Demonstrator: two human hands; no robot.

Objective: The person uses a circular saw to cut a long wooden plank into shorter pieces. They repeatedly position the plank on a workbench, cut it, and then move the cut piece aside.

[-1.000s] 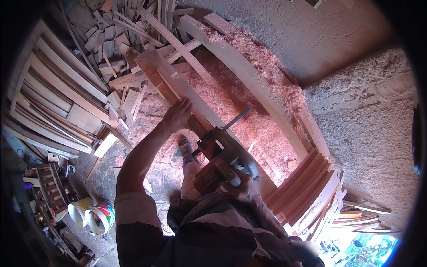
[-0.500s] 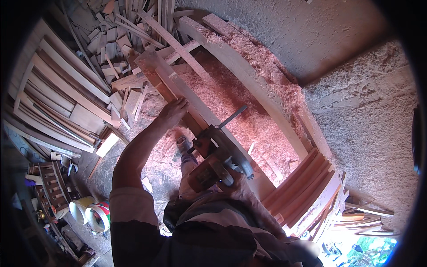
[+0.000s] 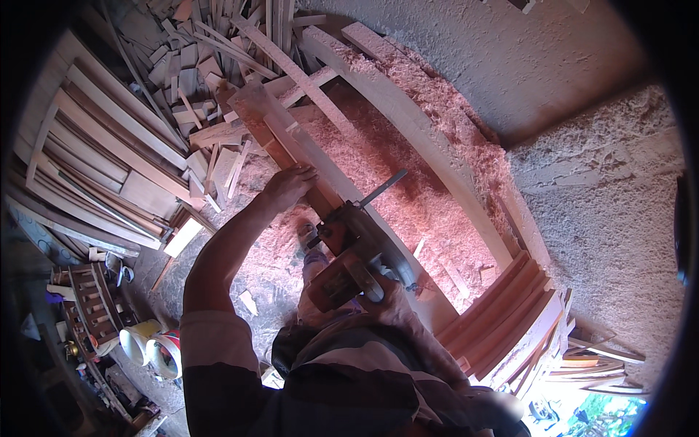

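Note:
My right hand [image 3: 391, 300] grips the rear handle of a circular saw [image 3: 341, 280], just in front of my body. The saw sits on a narrow reddish-brown board [image 3: 320, 202], which lies lengthwise along a long thick plank [image 3: 320, 162]. Ahead of the saw, my left hand [image 3: 293, 183] is closed over the board's left edge, its fingertips on the top face. From the saw's front a metal guide bar [image 3: 383, 187] sticks out to the right. The blade is hidden, and so are most of my right fingers.
Pinkish sawdust [image 3: 408, 211] covers the ground around a long pale beam [image 3: 429, 142]. Stacked planks [image 3: 502, 306] stand at right, with more boards [image 3: 102, 156] leaning at left. Offcuts [image 3: 186, 73] pile up at the far left. Buckets [image 3: 164, 355] stand lower left. My foot [image 3: 309, 234] is under the work.
The view has shifted slightly. The saw sits a little farther forward along the board, and the gap to my left hand is slightly smaller. Both hands keep their hold.

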